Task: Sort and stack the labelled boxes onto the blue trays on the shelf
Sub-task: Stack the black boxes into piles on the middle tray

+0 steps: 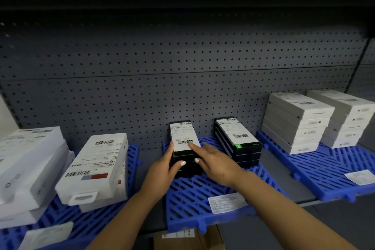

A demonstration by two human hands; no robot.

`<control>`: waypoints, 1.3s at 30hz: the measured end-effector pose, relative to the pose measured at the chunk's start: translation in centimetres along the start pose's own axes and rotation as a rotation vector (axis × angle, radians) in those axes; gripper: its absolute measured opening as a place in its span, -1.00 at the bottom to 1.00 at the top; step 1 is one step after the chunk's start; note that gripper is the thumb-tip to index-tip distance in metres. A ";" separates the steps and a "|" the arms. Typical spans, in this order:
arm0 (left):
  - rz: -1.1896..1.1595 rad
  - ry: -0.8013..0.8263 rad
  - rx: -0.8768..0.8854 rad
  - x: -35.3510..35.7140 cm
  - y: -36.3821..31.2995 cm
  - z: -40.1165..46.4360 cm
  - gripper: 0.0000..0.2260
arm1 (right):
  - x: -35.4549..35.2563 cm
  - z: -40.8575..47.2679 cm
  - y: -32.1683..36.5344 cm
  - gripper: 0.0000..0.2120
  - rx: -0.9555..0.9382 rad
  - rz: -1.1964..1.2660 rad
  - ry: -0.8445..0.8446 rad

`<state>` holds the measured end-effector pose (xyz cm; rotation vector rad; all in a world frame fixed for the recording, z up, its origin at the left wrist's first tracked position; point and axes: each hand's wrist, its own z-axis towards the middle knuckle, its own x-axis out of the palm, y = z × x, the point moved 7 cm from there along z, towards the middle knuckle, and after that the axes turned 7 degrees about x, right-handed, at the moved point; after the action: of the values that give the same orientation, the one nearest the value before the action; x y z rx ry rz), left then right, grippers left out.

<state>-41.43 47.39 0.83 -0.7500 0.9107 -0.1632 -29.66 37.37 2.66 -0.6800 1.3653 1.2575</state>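
Two stacks of black boxes with white barcode labels stand on the middle blue tray (194, 199). My left hand (162, 170) touches the left side and front of the left black stack (183, 138), fingers straight along its edge. Over the same stack's top label lies my right hand (213, 160), fingers extended and resting on it. The right black stack (236, 138) stands untouched beside it.
White labelled boxes (97, 166) lie piled on the left blue tray (91, 223). Two stacks of white boxes (298, 124) stand on the right blue tray (328, 168). Paper labels lie at each tray's front. A grey pegboard (182, 67) backs the shelf; a cardboard box (190, 239) sits below.
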 end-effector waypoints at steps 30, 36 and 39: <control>0.396 0.153 0.176 -0.2 -1.0 0.4 -0.34 | 0.0 -0.6 1.5 -0.28 0.006 -0.255 0.071; 0.494 0.203 0.160 -0.1 -1.5 0.6 -0.35 | -0.1 -0.3 1.5 -0.29 0.004 -0.253 0.062; 0.492 0.196 0.163 -0.2 -1.4 0.7 -0.36 | -0.2 -0.3 1.4 -0.29 -0.002 -0.264 0.052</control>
<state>-40.81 46.82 2.08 -0.3459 1.2272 0.1254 -31.02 37.40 3.24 -0.8694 1.2694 1.0366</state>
